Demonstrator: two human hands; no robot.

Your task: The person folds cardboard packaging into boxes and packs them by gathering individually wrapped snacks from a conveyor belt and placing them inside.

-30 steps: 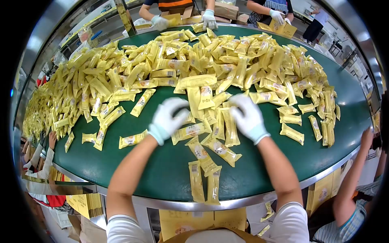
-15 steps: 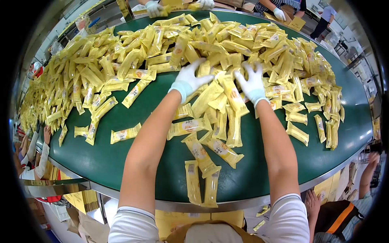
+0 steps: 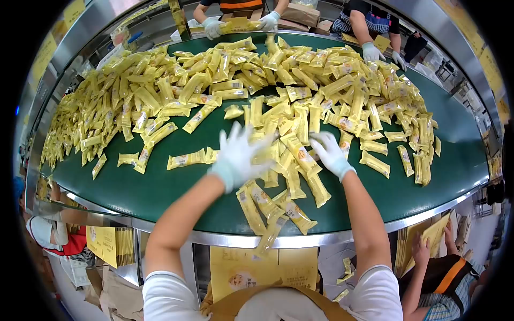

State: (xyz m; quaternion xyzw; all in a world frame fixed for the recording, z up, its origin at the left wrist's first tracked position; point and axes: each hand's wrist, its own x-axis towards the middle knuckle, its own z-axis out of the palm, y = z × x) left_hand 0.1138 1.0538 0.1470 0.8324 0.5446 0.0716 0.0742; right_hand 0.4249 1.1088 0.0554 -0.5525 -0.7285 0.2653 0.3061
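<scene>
Many yellow wrapped packets [image 3: 160, 85] lie heaped on a green table [image 3: 134, 198]. My left hand [image 3: 240, 155], in a white glove, is over the table at the left side of a looser group of packets [image 3: 300, 152]; its fingers are spread and partly blurred, and I see nothing held in it. At the right side of this group, my right hand [image 3: 330, 153], also gloved, touches the packets with its fingers apart. Several packets lie between the hands and below them, and one packet [image 3: 272, 234] sticks out over the table's near metal edge.
Across the table a person's gloved hands [image 3: 241, 24] hold a yellow carton. Another person's gloved hand [image 3: 371, 52] reaches to the heap at the back right. A person at the lower right handles a yellow carton [image 3: 436, 235]. Flat cartons [image 3: 110, 246] stand at the lower left.
Both my hands have come back toward me from the heap, and packets between them have shifted nearer. One packet now overhangs the edge. The person at the back right has reached onto the heap.
</scene>
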